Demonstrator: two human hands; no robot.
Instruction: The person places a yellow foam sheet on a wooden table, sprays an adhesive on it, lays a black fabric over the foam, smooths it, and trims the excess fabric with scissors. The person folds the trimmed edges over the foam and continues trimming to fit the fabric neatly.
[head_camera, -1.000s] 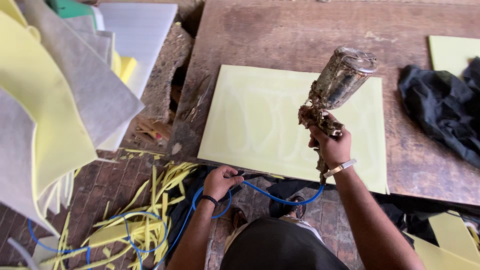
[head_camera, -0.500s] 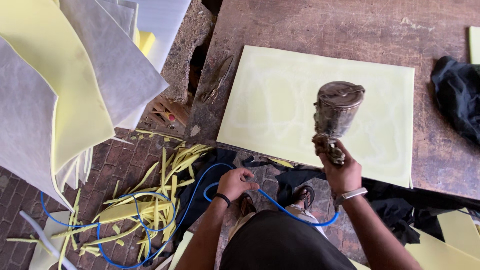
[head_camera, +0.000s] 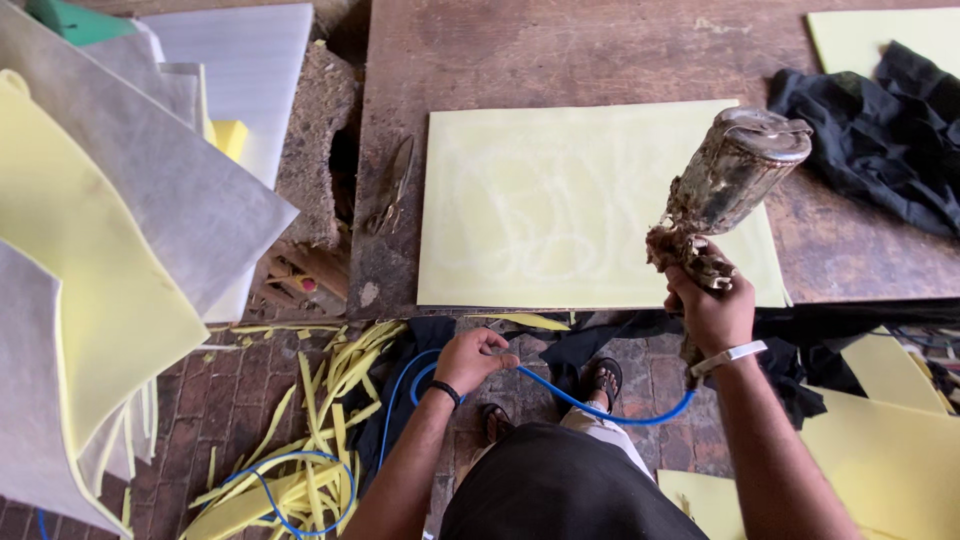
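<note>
Large grey and pale yellow foam sheets (head_camera: 120, 250) are hanging in along the left edge, and thin yellow foam strips (head_camera: 300, 420) are lying scattered over the brick floor (head_camera: 240, 390) below them. Just right of the strips, the left hand (head_camera: 472, 358) is closing its fingers around a blue hose (head_camera: 560, 393), which is looping down over the floor on one side and running across toward the other wrist. Above, a pale yellow foam sheet (head_camera: 560, 205) is lying flat on the worn wooden bench (head_camera: 600, 50), with a pair of shears (head_camera: 392, 185) resting near the bench's left edge. The right hand (head_camera: 712, 308) is gripping the handle of a crusted spray gun (head_camera: 725, 190), holding it over the sheet's right end. A black cloth (head_camera: 880, 140) is lying crumpled at the far right.
</note>
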